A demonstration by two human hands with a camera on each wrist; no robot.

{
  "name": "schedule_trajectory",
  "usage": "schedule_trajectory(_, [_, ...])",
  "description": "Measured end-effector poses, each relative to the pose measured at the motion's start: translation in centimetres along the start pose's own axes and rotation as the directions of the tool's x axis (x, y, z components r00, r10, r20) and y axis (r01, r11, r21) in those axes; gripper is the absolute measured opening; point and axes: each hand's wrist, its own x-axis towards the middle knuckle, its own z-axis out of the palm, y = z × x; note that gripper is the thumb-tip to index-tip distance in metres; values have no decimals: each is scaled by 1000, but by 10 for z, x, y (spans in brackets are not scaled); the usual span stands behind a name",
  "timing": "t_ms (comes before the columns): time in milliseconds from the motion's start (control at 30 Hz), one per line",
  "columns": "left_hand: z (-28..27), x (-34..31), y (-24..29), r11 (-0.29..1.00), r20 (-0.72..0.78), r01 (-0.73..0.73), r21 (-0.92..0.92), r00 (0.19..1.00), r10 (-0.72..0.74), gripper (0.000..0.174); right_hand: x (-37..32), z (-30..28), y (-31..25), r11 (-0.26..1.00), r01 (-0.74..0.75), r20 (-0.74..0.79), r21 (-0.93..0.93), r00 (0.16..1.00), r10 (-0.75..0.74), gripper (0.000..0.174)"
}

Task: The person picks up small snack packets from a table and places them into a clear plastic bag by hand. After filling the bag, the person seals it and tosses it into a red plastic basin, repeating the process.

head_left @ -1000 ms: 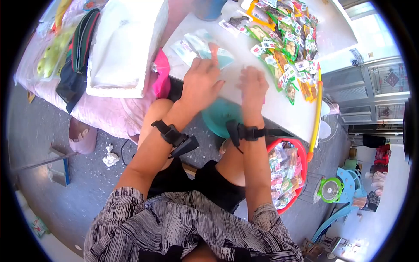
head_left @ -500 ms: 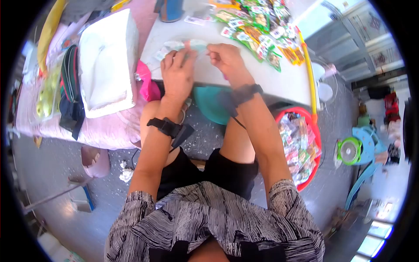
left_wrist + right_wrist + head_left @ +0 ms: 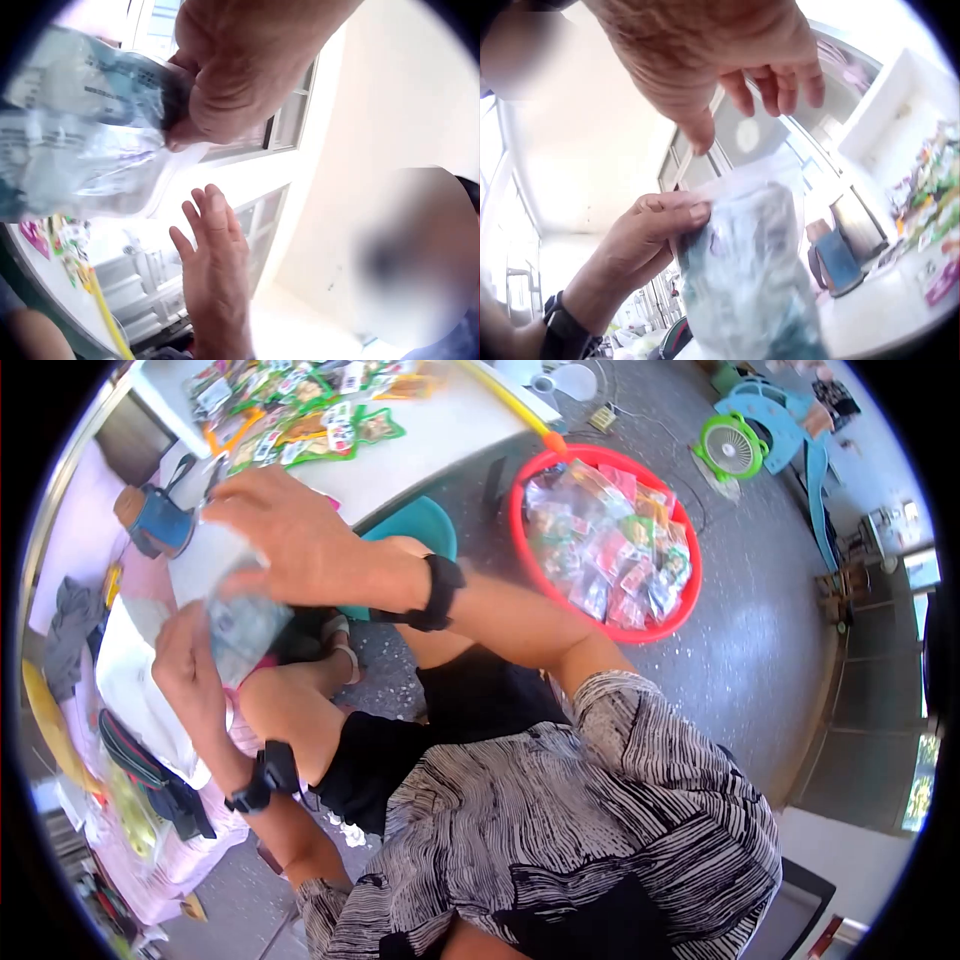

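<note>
My left hand (image 3: 188, 665) pinches the top edge of a clear plastic bag (image 3: 750, 270) between thumb and fingers. The bag holds pale blue-green packets with small print, which fill the left part of the left wrist view. It hangs upright in the air, close over the table's near left corner in the head view. My right hand (image 3: 290, 540) is just above the bag, fingers spread and relaxed, holding nothing. The right wrist view shows its fingertips (image 3: 700, 139) apart from the bag's top edge.
Colourful snack packets (image 3: 300, 425) cover the far part of the white table (image 3: 430, 435), beside a blue cylindrical container (image 3: 160, 525). A red tub (image 3: 690, 575) full of packets stands on the floor at right. A teal basin (image 3: 430, 530) sits under the table edge.
The bag has come up off the tabletop in my left hand. My right hand has gone from fingers drawn together near the bag to spread above it. The head view has swung round.
</note>
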Motion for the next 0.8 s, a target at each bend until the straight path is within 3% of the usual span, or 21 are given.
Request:
schedule_trajectory(67, [-6, -4, 28, 988, 213, 25, -151, 977, 8, 18, 3, -36, -20, 988, 154, 162, -18, 976, -149, 34])
schedule_trajectory(100, [-5, -5, 48, 983, 310, 19, -181, 950, 39, 17, -3, -54, -27, 999, 34, 396, 9, 918, -34, 31])
schedule_trajectory(133, [-3, -6, 63, 977, 404, 15, -211, 912, 73, 15, -10, -73, -34, 996, -94, 605, 7, 793, 71, 29])
schedule_trajectory(167, [3, -12, 69, 953, 447, 73, -293, 892, 69, 13, -17, -89, -41, 976, -218, 777, -25, 610, 156, 26])
schedule_trajectory(267, [28, -29, 90, 851, 490, 244, -466, 871, 18, 8, -12, -125, -65, 917, -228, 852, -327, 349, 391, 23])
schedule_trajectory(367, [45, -37, 109, 743, 506, 350, -570, 862, -18, 4, -53, -149, -63, 920, -342, 778, -192, 518, 355, 23])
schedule_trajectory(467, [58, -37, 126, 744, 525, 277, -608, 843, 115, 2, -59, -181, -73, 834, -538, 756, -126, 492, 431, 17])
schedule_trajectory(567, [68, -33, 141, 740, 525, 242, -628, 833, 174, 3, -65, -204, -81, 861, -505, 690, -54, 605, 398, 12])
schedule_trajectory(667, [80, -30, 163, 747, 510, 219, -628, 840, 183, 8, -73, -223, -76, 784, -594, 705, -182, 477, 525, 11])
schedule_trajectory(767, [90, -30, 170, 759, 433, 230, -610, 898, 76, 17, -68, -251, -72, 881, -421, 625, -216, 633, 456, 4])
schedule_trajectory(800, [93, -31, 171, 761, 396, 239, -604, 918, 26, 21, -65, -266, -67, 856, -399, 629, -328, 584, 514, 12])
